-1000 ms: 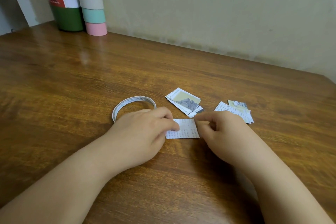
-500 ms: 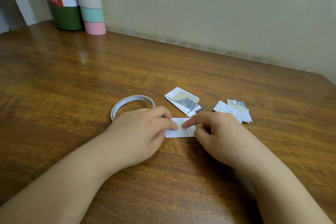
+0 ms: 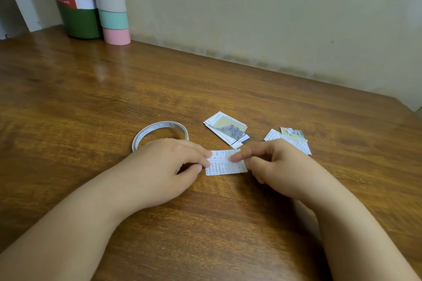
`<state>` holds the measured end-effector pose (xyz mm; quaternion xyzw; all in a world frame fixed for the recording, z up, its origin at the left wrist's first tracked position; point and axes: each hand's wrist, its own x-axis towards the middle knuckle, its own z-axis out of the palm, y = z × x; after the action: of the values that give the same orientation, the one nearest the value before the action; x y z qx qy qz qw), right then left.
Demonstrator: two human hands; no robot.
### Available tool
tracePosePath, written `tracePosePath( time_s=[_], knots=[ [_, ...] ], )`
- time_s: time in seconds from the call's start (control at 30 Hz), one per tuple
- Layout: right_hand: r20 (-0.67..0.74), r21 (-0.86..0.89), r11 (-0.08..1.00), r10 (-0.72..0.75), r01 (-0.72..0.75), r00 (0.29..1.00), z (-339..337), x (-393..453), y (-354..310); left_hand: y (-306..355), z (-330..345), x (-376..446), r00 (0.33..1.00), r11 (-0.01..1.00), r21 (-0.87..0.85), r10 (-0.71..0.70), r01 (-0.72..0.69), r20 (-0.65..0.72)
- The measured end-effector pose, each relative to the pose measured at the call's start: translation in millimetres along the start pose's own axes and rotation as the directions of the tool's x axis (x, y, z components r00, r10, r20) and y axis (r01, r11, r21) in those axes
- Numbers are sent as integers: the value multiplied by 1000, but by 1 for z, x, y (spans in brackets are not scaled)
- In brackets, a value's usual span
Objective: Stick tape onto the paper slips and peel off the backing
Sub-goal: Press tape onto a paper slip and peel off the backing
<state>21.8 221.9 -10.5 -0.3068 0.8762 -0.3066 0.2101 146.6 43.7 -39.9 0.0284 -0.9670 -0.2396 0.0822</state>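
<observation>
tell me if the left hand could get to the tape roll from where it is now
Probably yes. The tape roll lies flat on the table just beyond the left hand, with nothing between them, though that hand is pinning the paper slip.

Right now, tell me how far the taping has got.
Done: cannot tell; two small piles lie beyond the hands. In hand: the left hand pins one slip while the right hand presses a fingertip on it. Left: peeling; the tape roll lies beside it.
</observation>
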Motion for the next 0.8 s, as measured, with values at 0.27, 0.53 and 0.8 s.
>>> tracePosePath(
  time_s=[0.27, 0.53, 0.8],
  knots=[
    [-415, -126, 987, -140, 95, 899, 5, 12, -3, -1, -3, -1, 1000, 999, -31, -6, 7, 24],
    [-339, -428, 904, -177, 16, 924, 8, 53, -20, 3, -6, -4, 999, 999, -44, -26, 26, 20],
    [-371, -392, 920, -154, -4, 916, 21, 61, -10, 3, -8, -2, 998, 1000, -19, 1, 1, 66]
  ],
)
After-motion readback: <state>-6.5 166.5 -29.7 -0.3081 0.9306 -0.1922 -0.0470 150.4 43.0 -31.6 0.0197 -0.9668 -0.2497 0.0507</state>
